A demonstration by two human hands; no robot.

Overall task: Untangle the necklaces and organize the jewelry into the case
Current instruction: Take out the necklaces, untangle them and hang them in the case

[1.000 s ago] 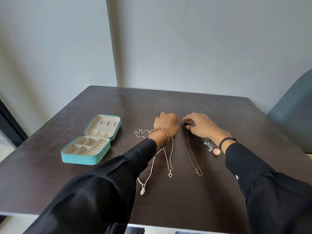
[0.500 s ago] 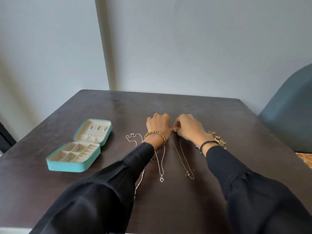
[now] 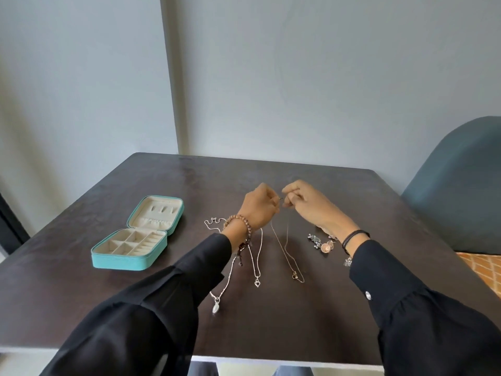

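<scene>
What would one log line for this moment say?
left hand + right hand: pinch gold necklace ends, rest trailing on table | jewelry case: open

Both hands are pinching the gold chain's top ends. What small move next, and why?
Probably lift the gold chain clear, toward the open case: left hand and right hand pinch its ends, and it lies apart from the silver necklaces, apparently untangled.

Teal case (image 3: 122, 263), cream lining, dark table (image 3: 81, 226)
</scene>
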